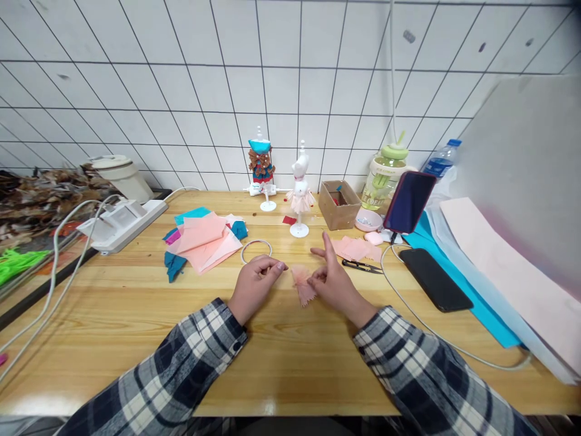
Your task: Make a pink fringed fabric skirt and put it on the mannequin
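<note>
A small gathered piece of pink fabric [303, 286] hangs between my hands, just above the wooden table. My right hand [334, 278] pinches its right side between thumb and a finger, with the index finger stretched up. To its left, my left hand [258, 283] has thumb and index finger pressed together beside the fabric's upper left edge; what they hold is too small to make out. A white ring [256, 243] lies behind my left hand. More pink pieces [356, 249] and black thread snips [362, 266] lie behind my right hand.
Two small dress forms [300, 197] [262, 166] stand at the back beside a cardboard box [339, 206]. Fabric scraps [204, 239] and a power strip [129, 227] are on the left. At the right are a propped phone [410, 201], a black phone [436, 280], a cable and coloured sheets [512, 260].
</note>
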### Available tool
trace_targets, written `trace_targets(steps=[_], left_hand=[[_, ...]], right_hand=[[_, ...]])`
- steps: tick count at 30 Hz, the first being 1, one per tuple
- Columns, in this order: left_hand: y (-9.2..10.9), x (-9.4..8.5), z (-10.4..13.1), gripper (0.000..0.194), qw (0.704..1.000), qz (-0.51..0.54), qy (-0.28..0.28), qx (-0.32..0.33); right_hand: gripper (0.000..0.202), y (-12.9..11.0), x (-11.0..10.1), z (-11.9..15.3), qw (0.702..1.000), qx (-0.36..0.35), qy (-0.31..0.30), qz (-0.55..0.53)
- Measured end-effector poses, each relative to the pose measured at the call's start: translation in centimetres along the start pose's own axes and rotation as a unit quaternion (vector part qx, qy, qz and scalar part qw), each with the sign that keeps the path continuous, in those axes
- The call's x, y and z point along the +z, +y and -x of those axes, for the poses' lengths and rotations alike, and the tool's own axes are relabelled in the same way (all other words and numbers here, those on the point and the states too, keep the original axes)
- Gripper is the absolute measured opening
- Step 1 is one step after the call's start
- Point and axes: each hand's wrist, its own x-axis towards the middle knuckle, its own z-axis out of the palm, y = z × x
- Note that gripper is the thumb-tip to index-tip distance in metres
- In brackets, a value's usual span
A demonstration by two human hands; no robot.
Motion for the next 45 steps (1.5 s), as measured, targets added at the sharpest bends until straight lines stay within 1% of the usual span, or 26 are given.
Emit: trace_targets(steps=[2,3,5,6,8,10,12,13,14,16,17,19,21,22,23,25,26,28,31,33,37,41,45], left_hand=[[0.1,0.0,0.0,0.033,0.999,0.036,0.003,-0.028],[0.3,0.1,0.0,0.033,0.997,0.062,-0.007,-0.047],[0.6,0.5,0.1,0.037,0.986,0.129,-0.051,-0.086],[0.7,0.8,0.2,0.04,0.977,0.167,-0.081,-0.104],[1.0,1.6,0.6,0.043,0.952,0.248,-0.124,-0.128],[1.1,2.3,1.0,0.041,0.925,0.317,-0.149,-0.148],[1.1,2.6,1.2,0.037,0.907,0.36,-0.145,-0.163],[1.1,2.6,1.3,0.035,0.905,0.368,-0.13,-0.168],[1.1,2.5,1.2,0.034,0.91,0.363,-0.109,-0.17],[1.0,2.1,1.1,0.032,0.933,0.308,-0.082,-0.166],[1.0,1.9,1.0,0.031,0.95,0.257,-0.084,-0.157],[1.1,1.5,1.0,0.029,0.977,0.135,-0.111,-0.125],[1.2,1.3,1.0,0.027,0.987,0.039,-0.136,-0.082],[1.3,1.3,1.1,0.026,0.988,0.012,-0.142,-0.062],[1.3,1.3,1.2,0.025,0.988,-0.004,-0.144,-0.047],[1.3,1.4,1.3,0.024,0.988,-0.02,-0.15,-0.03],[1.3,1.4,1.3,0.025,0.987,-0.025,-0.155,-0.026],[1.3,1.4,1.4,0.027,0.986,-0.03,-0.164,-0.024],[1.5,1.3,1.3,0.03,0.984,-0.03,-0.172,-0.021],[1.6,1.3,1.3,0.029,0.984,-0.025,-0.177,-0.024],[1.8,1.4,1.3,0.03,0.983,0.003,-0.179,-0.046],[1.9,1.3,1.3,0.03,0.98,0.042,-0.181,-0.063],[2.0,1.2,1.4,0.029,0.98,0.061,-0.179,-0.06]], right_hand=[[0.104,-0.4,-0.2,-0.1,0.996,0.009,0.063,-0.064],[0.103,-0.7,-0.2,-0.1,0.991,0.002,0.1,-0.09],[0.1,-1.2,0.0,0.1,0.979,-0.021,0.16,-0.124],[0.098,-1.4,0.3,0.2,0.975,-0.032,0.178,-0.133],[0.094,-1.8,1.0,0.6,0.971,-0.041,0.191,-0.137],[0.09,-2.0,1.9,1.0,0.971,-0.041,0.191,-0.135],[0.087,-2.0,2.6,1.2,0.974,-0.043,0.181,-0.127],[0.086,-1.9,2.9,1.3,0.977,-0.048,0.175,-0.114],[0.085,-1.8,3.0,1.3,0.979,-0.056,0.172,-0.096],[0.082,-1.7,2.8,1.3,0.98,-0.077,0.175,-0.054],[0.08,-1.7,2.5,1.4,0.979,-0.089,0.176,-0.042],[0.079,-1.8,1.7,1.4,0.978,-0.117,0.163,-0.054],[0.074,-2.1,0.9,1.5,0.976,-0.145,0.132,-0.089],[0.066,-2.2,0.6,1.5,0.976,-0.157,0.112,-0.099],[0.052,-2.3,0.3,1.6,0.978,-0.162,0.089,-0.101],[0.02,-2.3,0.1,1.6,0.983,-0.151,0.038,-0.092],[0.012,-2.3,0.1,1.5,0.987,-0.133,0.014,-0.091],[0.012,-2.2,0.3,1.3,0.991,-0.083,-0.016,-0.102],[0.013,-1.7,0.8,1.0,0.991,-0.021,-0.018,-0.128],[0.013,-1.3,1.0,0.9,0.991,-0.005,-0.012,-0.136],[0.013,-1.1,1.2,1.0,0.991,-0.008,-0.014,-0.131],[0.012,-1.2,1.3,1.2,0.995,-0.023,0.011,-0.099],[0.012,-1.4,1.4,1.1,0.997,-0.032,0.029,-0.066]])
